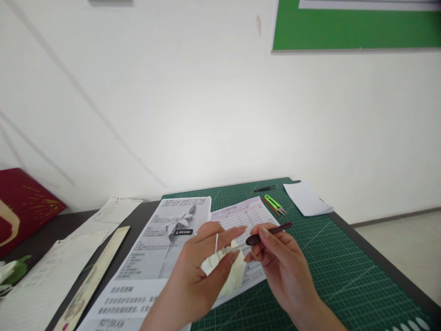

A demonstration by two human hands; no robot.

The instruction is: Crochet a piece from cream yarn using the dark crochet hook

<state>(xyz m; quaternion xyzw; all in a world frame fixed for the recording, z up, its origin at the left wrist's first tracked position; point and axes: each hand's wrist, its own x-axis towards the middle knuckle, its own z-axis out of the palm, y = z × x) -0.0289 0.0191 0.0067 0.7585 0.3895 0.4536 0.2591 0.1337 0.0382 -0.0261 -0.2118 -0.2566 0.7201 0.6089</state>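
Note:
My right hand (284, 264) grips a crochet hook by its dark brown handle (270, 233). The thin metal shaft points left, into my left hand (189, 276). Between my left thumb and fingers is a pale cream crocheted piece (234, 278), partly hidden by the fingers. A strand of white yarn (217, 242) loops around my left index finger. Whether the hook's tip sits inside a stitch is too small to tell. Both hands are above a printed form (257, 220) lying on the green cutting mat (330, 271).
Green thread snips (274, 202) lie beyond my hands, beside a black slim tool (265, 188) and white paper (306, 197). Leftward are a printed pattern sheet (138, 266), a ruler (96, 276), lined papers (58, 276), a white-and-green flower-like item (14, 271) and a red bag (27, 202).

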